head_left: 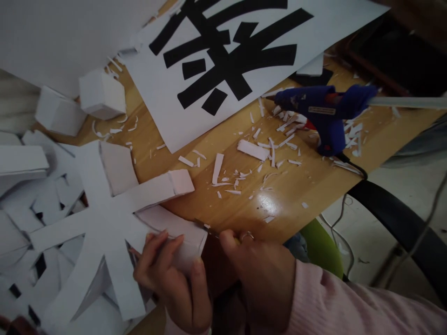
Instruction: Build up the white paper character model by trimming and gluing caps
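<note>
My left hand (174, 274) is wrapped round the lower right arm of a white foam-board character (104, 209), its fingers on top and its thumb at the end face. Just to the right, my right hand (258, 270) is closed round a cutter (209, 229) whose handle is mostly hidden. The thin blade points left and touches or nearly touches the upper corner of that white arm. Raised side walls show on several strokes of the character.
A printed sheet (153, 107) with black strokes lies at the top. A blue glue gun (324, 111) rests at the right among white scraps (253, 150). White blocks (102, 93) stand upper left. A green chair (321, 246) is beside the table (237, 209).
</note>
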The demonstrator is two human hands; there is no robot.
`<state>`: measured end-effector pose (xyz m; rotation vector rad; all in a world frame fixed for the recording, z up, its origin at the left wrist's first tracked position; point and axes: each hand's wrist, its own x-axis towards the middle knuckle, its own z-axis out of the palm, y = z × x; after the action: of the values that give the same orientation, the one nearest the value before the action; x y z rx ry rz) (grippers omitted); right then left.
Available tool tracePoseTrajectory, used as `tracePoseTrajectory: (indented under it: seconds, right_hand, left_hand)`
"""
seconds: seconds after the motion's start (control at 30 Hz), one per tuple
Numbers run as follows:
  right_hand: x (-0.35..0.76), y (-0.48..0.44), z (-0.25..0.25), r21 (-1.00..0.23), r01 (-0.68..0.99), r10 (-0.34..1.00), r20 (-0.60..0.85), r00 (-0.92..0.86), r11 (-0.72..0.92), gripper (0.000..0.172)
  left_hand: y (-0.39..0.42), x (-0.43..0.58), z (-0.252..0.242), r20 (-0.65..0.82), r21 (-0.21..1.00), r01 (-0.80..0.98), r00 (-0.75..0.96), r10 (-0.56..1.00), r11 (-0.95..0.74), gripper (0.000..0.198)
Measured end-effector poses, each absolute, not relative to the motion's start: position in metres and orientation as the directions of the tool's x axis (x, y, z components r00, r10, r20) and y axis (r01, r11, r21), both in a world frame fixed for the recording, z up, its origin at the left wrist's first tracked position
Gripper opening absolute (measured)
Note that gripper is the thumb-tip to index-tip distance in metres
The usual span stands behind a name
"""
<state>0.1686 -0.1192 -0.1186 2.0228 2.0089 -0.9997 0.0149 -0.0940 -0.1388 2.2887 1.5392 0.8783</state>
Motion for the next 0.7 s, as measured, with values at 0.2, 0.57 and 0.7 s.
tracePoseTrajectory:
  seconds: [0.2, 0.57, 0.7]
  right_hand:
    - [0.182, -0.148, -0.119, -0.357, 0.919, 0.817, -0.572, -0.075, -0.165, 0.034]
    - [0.187, -0.138, -0.108, -0.468, 0.871, 0.904, -0.422, -0.069, -0.152, 0.010]
    - [0.180, -0.140, -0.109, -0.414, 0.909, 0.990, -0.142, -0.013, -0.048, 0.016]
  left_hand:
    - [-0.093, 0.012, -0.142, 0.360, 0.530, 0.736, 0.253, 0.898, -0.420, 0.047]
    - [-0.090, 0.015, -0.146, 0.441, 0.587, 0.640, 0.260, 0.859, -0.496, 0.059]
    - [-0.090, 0.013, -0.149, 0.494, 0.579, 0.617, 0.253, 0.832, -0.532, 0.062]
